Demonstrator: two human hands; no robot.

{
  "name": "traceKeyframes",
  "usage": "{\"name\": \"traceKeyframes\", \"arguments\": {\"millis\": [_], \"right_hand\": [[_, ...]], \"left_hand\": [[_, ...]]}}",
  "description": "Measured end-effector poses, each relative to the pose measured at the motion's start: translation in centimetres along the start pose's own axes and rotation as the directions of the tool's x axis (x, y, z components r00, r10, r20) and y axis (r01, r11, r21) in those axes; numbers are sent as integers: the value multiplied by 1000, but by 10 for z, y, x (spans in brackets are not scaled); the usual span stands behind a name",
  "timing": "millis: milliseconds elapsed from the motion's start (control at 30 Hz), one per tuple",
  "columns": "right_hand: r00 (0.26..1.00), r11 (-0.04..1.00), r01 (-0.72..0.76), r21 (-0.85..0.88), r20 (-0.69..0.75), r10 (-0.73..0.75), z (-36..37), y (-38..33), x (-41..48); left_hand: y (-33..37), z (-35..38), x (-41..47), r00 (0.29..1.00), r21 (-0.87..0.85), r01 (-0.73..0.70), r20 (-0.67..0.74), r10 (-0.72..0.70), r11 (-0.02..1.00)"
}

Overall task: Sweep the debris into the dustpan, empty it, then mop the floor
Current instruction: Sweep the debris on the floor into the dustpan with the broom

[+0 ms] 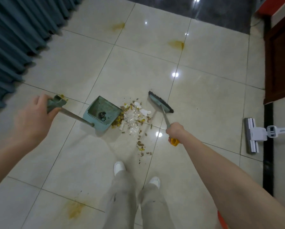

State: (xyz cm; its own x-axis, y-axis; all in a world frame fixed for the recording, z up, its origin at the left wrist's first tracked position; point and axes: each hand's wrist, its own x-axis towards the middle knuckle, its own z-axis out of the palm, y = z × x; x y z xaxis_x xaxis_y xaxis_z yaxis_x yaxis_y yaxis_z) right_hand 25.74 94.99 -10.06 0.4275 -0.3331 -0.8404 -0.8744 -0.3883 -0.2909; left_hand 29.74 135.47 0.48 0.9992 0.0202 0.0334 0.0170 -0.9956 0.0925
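Grey trouser legs [122, 195] stand nearest, beyond them the left hand [33, 119] gripping the dustpan [102, 112] handle and the right hand [175, 131] the broom [160, 102], its head diagonal, debris [131, 119] still outside the rightward-opening pan, so sweeping is unfinished, with emptying and mopping left.

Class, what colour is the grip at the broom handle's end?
The broom grip is yellow, seen in the head view.

Debris [131, 118] lies between dustpan [102, 111] left, broom [160, 102] right
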Motion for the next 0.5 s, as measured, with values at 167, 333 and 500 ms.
{"name": "traceKeyframes", "arguments": {"millis": [167, 333, 500], "right_hand": [[996, 983, 78, -167, 65, -68, 52, -53, 4], [981, 923, 180, -339, 125, -146, 85, -76, 1], [976, 860, 189, -475, 186, -111, 81, -47, -30]], "left_hand": [[-33, 1, 22, 999, -28, -4, 43, 5, 1000], [-69, 0, 46, 996, -55, 0, 92, 5, 998], [-85, 2, 64, 995, -73, 4, 98, 3, 997]]}}
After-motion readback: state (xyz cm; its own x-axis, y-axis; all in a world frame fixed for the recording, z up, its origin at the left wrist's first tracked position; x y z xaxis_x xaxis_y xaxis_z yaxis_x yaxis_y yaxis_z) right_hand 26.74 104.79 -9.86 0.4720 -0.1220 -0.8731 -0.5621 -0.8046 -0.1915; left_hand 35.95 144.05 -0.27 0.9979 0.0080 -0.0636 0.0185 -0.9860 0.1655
